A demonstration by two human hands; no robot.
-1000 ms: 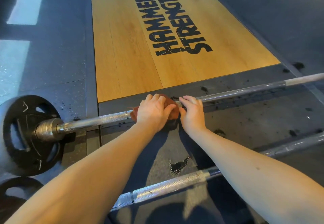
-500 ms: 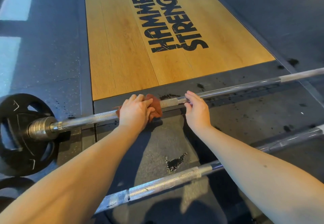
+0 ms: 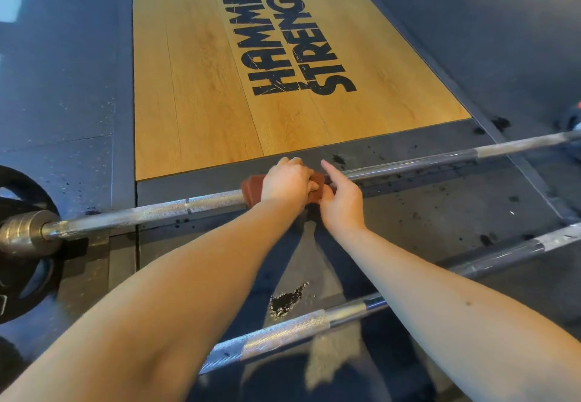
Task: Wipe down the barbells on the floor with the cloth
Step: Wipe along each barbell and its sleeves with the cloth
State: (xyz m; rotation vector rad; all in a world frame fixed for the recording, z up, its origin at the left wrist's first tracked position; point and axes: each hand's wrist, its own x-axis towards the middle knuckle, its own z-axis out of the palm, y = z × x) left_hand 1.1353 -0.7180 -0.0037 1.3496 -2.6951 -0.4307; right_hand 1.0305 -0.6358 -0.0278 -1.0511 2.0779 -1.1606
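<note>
Left hand (image 3: 287, 183) is curled over the cloth (image 3: 251, 189), clamping it round the far barbell (image 3: 408, 165) so the fabric wraps the shaft and rubs all sides, not just the top. Cloth is reddish-brown, about mid-shaft. The bar runs along the rubber floor (image 3: 440, 213), just off the near edge of the wooden platform (image 3: 204, 102).

Right hand (image 3: 341, 202) sits against the cloth's right end, index finger straight across the bar, thumb touching the fabric. Cannot tell if it pinches the cloth or only steadies the bar. My guess: it stops the bar rolling while the left rubs.

Plate (image 3: 31, 181) is loaded on the bar's left end, near the floor's left edge, and looks to prop that end up.

Near barbell (image 3: 283, 335) lies apart, closer to me, under my forearms, no cloth on it; I judge its turn comes later.

Step in hand: wiping the far shaft. The knurled stretch left of the cloth and the smooth stretch right of it likely need passes too.
</note>
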